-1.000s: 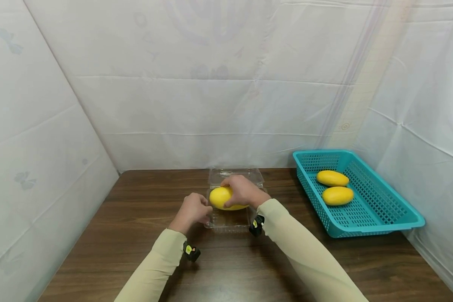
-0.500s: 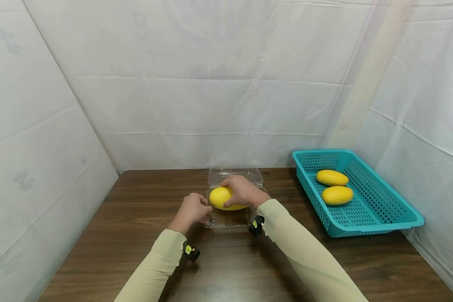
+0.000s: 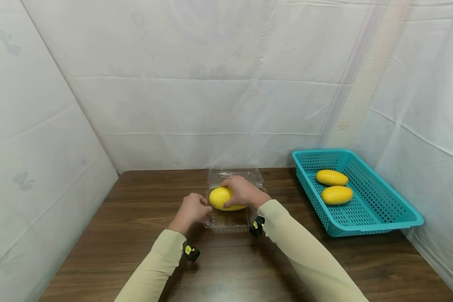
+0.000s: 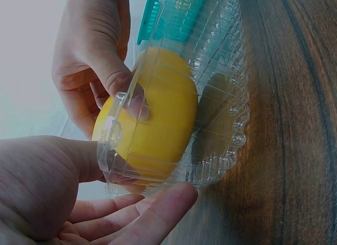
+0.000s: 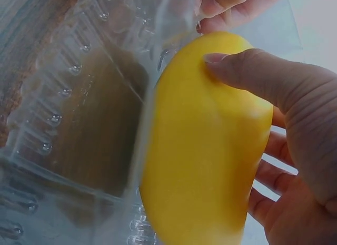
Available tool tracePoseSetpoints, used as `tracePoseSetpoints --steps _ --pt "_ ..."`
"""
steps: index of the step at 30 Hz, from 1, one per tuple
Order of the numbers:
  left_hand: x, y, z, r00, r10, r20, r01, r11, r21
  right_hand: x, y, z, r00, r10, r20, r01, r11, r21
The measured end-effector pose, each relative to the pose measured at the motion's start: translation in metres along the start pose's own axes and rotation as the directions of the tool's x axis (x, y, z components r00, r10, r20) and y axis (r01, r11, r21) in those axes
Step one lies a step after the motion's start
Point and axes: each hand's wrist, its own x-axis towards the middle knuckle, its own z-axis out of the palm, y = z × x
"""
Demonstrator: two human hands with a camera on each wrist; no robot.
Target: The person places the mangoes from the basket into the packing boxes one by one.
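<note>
Fruit (image 3: 219, 197) in right grip (image 3: 244, 192), container (image 3: 230, 228) in left grip (image 3: 191, 212)

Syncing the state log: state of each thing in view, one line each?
Clear plastic hinged container: open, clear plastic lid folded back.
Yellow oval fruit: gripped by the bare right hand; contact with the container floor unclear.
Bare left hand: pinching the container's left side.
Teal perforated plastic basket: uncovered, holding two yellow oval fruits.
Two yellow oval fruits: lying lengthwise, not held.
</note>
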Motion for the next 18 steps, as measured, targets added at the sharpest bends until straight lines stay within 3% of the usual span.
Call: tracePoseSetpoints --steps 18 --pt "-0.0017 0.0007 -0.0002 1.000 0.010 0.000 -0.010 1.000 0.009 -0.0034 0.0037 -0.0039 1.000 0.004 -0.014 -0.004 1.000 0.024"
